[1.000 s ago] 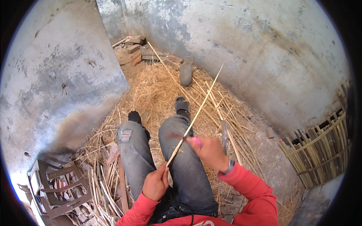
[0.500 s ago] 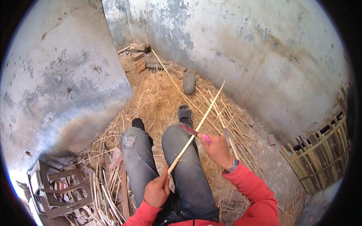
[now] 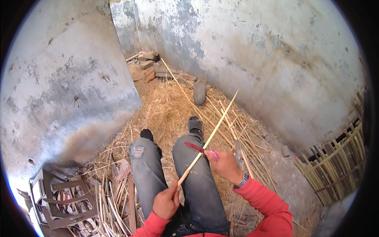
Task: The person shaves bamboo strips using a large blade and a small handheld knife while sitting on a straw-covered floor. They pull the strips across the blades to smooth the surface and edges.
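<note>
A long pale bamboo strip slants up and away over my right thigh, its far end tapering to a point. My left hand grips its near end, fingers wrapped round it. In my right hand is a knife with a dark reddish blade and a pink handle. The blade lies across the strip at about its middle and points left. Some of the knife's handle is hidden by my fingers.
Straw and shavings cover the floor, with more strips at right. A loose sandal lies ahead near some bricks. A slatted bamboo panel leans at right; a brown frame lies at left. Worn walls stand close.
Knife and right hand have shifted slightly down and toward me along the strip. The whole view has tilted a little, so the scene sits lower. Both grips are unchanged.
</note>
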{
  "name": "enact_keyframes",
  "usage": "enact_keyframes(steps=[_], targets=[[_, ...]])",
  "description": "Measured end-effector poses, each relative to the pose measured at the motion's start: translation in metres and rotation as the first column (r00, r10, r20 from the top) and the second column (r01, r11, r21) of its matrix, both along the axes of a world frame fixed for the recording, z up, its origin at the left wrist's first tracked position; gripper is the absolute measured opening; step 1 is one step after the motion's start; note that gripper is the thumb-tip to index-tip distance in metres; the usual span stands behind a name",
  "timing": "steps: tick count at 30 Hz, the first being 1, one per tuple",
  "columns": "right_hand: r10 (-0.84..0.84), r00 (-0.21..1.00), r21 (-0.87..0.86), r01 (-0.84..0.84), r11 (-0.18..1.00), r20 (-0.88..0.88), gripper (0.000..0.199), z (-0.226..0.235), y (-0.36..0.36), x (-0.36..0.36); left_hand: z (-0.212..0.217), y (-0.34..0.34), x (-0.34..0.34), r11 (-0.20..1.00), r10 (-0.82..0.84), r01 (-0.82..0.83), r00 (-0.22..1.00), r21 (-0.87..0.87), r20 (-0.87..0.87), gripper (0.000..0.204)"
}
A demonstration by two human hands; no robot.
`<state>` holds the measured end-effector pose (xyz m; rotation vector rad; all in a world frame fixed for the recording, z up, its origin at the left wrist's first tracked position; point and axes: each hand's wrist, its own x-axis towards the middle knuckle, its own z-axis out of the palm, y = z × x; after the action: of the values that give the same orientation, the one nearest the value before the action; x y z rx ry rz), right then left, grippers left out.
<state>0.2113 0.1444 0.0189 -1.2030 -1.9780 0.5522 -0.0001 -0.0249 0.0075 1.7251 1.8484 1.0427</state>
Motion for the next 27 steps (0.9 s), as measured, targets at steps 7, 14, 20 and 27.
enact_keyframes(steps=[7, 14, 20, 27], targets=[[-0.238, 0.971, -0.032, 0.24, 0.97, 0.033, 0.045, 0.008, 0.053, 0.023, 0.002, 0.002, 0.004, 1.0, -0.007, 0.007, 1.0, 0.021, -0.014, 0.036], [0.056, 0.997, -0.038, -0.054, 0.998, 0.058, 0.045, -0.019, -0.03, -0.008, -0.003, -0.001, -0.001, 0.999, 0.015, -0.012, 0.998, -0.039, 0.068, 0.033], [-0.128, 0.991, -0.069, 0.126, 0.99, -0.029, 0.048, 0.0, 0.031, 0.012, 0.011, 0.001, -0.005, 0.986, 0.008, 0.016, 0.99, -0.168, 0.14, 0.033], [0.002, 0.999, -0.01, -0.003, 1.0, -0.053, 0.043, 0.004, 0.003, -0.007, 0.003, 0.006, 0.002, 0.996, 0.006, 0.009, 0.985, -0.088, 0.17, 0.031]])
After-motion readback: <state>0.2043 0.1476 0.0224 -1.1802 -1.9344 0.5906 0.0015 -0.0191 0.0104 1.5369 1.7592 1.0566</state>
